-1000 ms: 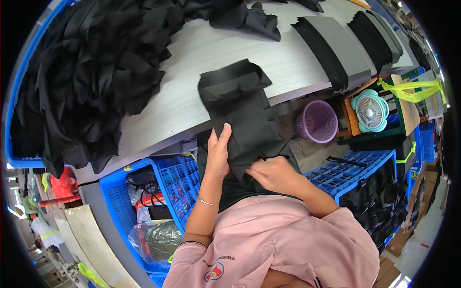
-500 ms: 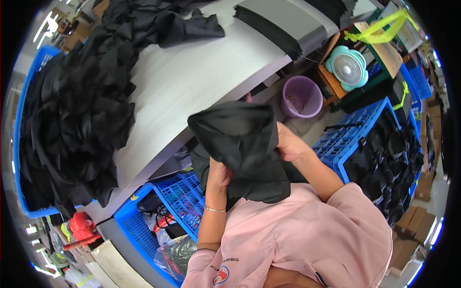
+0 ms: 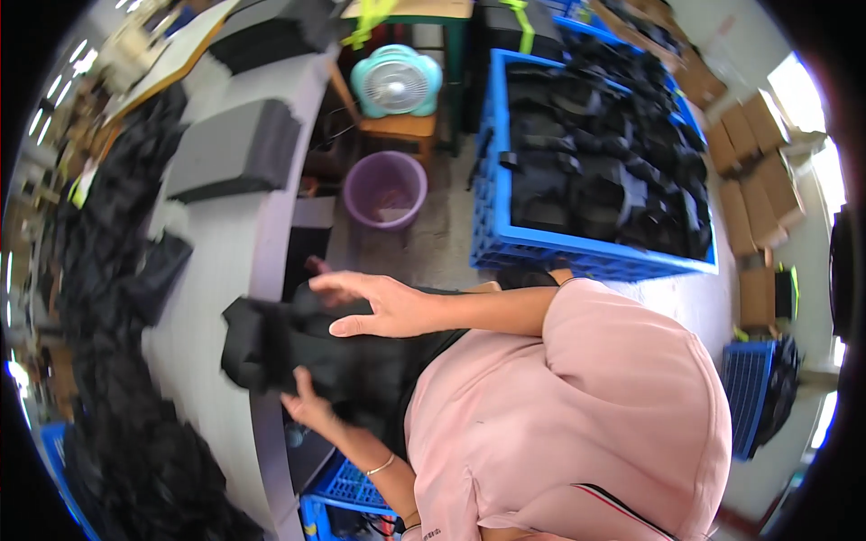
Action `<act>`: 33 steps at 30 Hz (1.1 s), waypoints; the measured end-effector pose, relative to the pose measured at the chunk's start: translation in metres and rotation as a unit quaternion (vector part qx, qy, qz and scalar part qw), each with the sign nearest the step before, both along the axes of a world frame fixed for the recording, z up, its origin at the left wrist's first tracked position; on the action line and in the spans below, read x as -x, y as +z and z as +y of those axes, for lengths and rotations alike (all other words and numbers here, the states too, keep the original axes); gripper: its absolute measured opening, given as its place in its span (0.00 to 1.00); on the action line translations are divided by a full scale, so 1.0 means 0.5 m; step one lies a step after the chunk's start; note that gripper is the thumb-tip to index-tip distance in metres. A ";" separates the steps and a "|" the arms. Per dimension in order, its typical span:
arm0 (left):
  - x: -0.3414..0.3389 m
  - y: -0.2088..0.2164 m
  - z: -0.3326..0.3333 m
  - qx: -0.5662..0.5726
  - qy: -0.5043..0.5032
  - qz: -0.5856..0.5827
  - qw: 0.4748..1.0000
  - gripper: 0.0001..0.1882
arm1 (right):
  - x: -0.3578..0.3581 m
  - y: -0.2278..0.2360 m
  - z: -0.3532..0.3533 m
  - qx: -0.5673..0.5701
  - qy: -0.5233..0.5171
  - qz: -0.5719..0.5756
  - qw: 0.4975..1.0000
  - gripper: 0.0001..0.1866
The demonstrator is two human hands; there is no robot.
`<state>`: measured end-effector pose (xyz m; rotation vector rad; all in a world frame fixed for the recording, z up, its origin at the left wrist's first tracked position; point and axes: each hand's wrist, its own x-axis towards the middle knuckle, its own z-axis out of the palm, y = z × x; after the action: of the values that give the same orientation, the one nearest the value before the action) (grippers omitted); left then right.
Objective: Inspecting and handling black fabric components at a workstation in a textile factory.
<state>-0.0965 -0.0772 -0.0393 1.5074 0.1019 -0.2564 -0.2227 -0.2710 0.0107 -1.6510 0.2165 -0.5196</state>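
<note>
A black cloth piece (image 3: 248,347) lies across the edge of the grey table (image 3: 207,270), partly blurred by motion. My right hand (image 3: 374,305) reaches over dark fabric in front of my body, its fingers stretched and thumb apart, with nothing in its grip. Just below the cloth's near end is my left hand (image 3: 314,408), a bangle on its wrist. Its fingers are spread, beside or lightly touching the cloth; I cannot tell which. Where the cloth ends and the dark fabric over my lap begins is hard to make out.
A long heap of black fabric (image 3: 144,433) covers the table's left side. Grey-topped stacks (image 3: 239,144) stand farther back. Beyond the table edge are a purple basket (image 3: 385,189), a turquoise fan (image 3: 397,81) on a stool and a blue crate (image 3: 586,252) of black items.
The view has swung right. The black cloth, held up between both hands before, now lies over the table edge. Both hands have come off their grip and their fingers have opened.
</note>
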 end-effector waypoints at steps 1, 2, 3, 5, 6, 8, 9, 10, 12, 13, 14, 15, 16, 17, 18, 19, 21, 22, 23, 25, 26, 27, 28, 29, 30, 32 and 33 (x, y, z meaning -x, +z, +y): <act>-0.007 0.003 -0.001 0.053 0.008 -0.001 0.999 0.19 | 0.024 -0.005 -0.020 -0.011 -0.010 0.014 1.000 0.43; -0.011 0.006 -0.005 0.100 0.039 -0.004 0.994 0.19 | 0.047 -0.010 -0.042 -0.021 -0.015 0.027 0.999 0.48; -0.008 0.011 -0.012 0.208 -0.018 -0.033 0.977 0.17 | 0.078 -0.014 -0.058 -0.042 0.000 0.089 0.995 0.52; 0.013 0.020 -0.042 0.219 -0.049 -0.026 0.974 0.17 | 0.125 -0.023 -0.059 -0.152 0.070 0.149 0.975 0.52; 0.031 0.027 -0.064 0.245 -0.084 -0.034 0.965 0.17 | 0.147 -0.027 -0.053 -0.202 0.104 0.178 0.958 0.51; 0.086 0.038 -0.118 0.152 -0.121 -0.006 0.981 0.21 | 0.187 -0.034 -0.040 -0.308 0.046 0.138 0.940 0.41; 0.117 0.046 -0.142 0.147 -0.171 0.003 0.974 0.22 | 0.207 -0.039 -0.040 -0.329 -0.015 0.105 0.938 0.35; 0.147 0.057 -0.164 0.129 -0.227 0.017 0.965 0.23 | 0.228 -0.043 -0.042 -0.357 -0.074 0.090 0.927 0.29; 0.192 0.090 -0.193 0.190 -0.355 0.006 0.915 0.26 | 0.283 -0.055 -0.093 -0.487 -0.234 0.063 0.839 0.17; 0.213 0.110 -0.201 0.187 -0.384 -0.045 0.903 0.27 | 0.325 -0.062 -0.121 -0.420 -0.316 0.047 0.849 0.17; 0.226 0.134 -0.210 0.178 -0.402 -0.072 0.895 0.26 | 0.377 -0.068 -0.156 -0.377 -0.396 0.066 0.835 0.17; 0.238 0.162 -0.214 0.176 -0.426 -0.074 0.885 0.26 | 0.433 -0.076 -0.191 -0.391 -0.466 0.076 0.790 0.18; 0.248 0.195 -0.215 0.191 -0.457 -0.090 0.864 0.25 | 0.495 -0.084 -0.228 -0.368 -0.528 0.094 0.760 0.16; 0.261 0.231 -0.209 0.229 -0.502 -0.094 0.829 0.24 | 0.570 -0.091 -0.255 -0.312 -0.576 0.105 0.749 0.16; 0.276 0.271 -0.198 0.260 -0.542 -0.099 0.793 0.22 | 0.649 -0.098 -0.278 -0.169 -0.604 0.146 0.765 0.16; 0.293 0.312 -0.185 0.296 -0.580 -0.112 0.751 0.21 | 0.729 -0.105 -0.297 0.032 -0.612 0.226 0.757 0.17; 0.334 0.382 -0.176 0.391 -0.596 -0.149 0.685 0.13 | 0.890 -0.119 -0.323 0.333 -0.589 0.365 0.639 0.20; 0.369 0.402 -0.179 0.472 -0.550 -0.160 0.671 0.12 | 0.961 -0.126 -0.337 0.298 -0.605 0.370 0.639 0.21; 0.387 0.426 -0.179 0.524 -0.532 -0.154 0.647 0.11 | 1.016 -0.139 -0.354 0.323 -0.601 0.379 0.626 0.21; 0.420 0.458 -0.186 0.637 -0.500 -0.075 0.581 0.14 | 1.085 -0.165 -0.400 0.266 -0.669 0.472 0.509 0.22; 0.438 0.470 -0.199 0.691 -0.472 -0.060 0.544 0.17 | 1.093 -0.178 -0.426 0.150 -0.770 0.447 0.430 0.24; 0.441 0.478 -0.204 0.747 -0.425 -0.073 0.507 0.19 | 1.091 -0.183 -0.442 0.047 -0.844 0.431 0.315 0.26; 0.443 0.488 -0.210 0.798 -0.378 -0.088 0.461 0.21 | 1.046 -0.203 -0.476 0.144 -0.833 0.402 0.353 0.26; 0.441 0.502 -0.192 0.809 -0.355 -0.073 0.463 0.19 | 0.990 -0.211 -0.489 0.237 -0.815 0.363 0.383 0.26; 0.451 0.521 -0.170 0.819 -0.334 -0.022 0.467 0.18 | 0.931 -0.214 -0.480 0.324 -0.794 0.319 0.404 0.27; 0.458 0.555 -0.130 0.833 -0.280 0.077 0.471 0.17 | 0.792 -0.187 -0.425 0.478 -0.741 0.218 0.419 0.27; 0.444 0.548 -0.136 0.839 -0.294 0.051 0.455 0.17 | 0.699 -0.166 -0.406 0.481 -0.694 0.194 0.499 0.23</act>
<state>-0.3186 -0.1453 0.2345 -0.5997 -0.5030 -0.7087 -0.5724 -0.4741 -0.0723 -2.3566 2.0530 -1.6889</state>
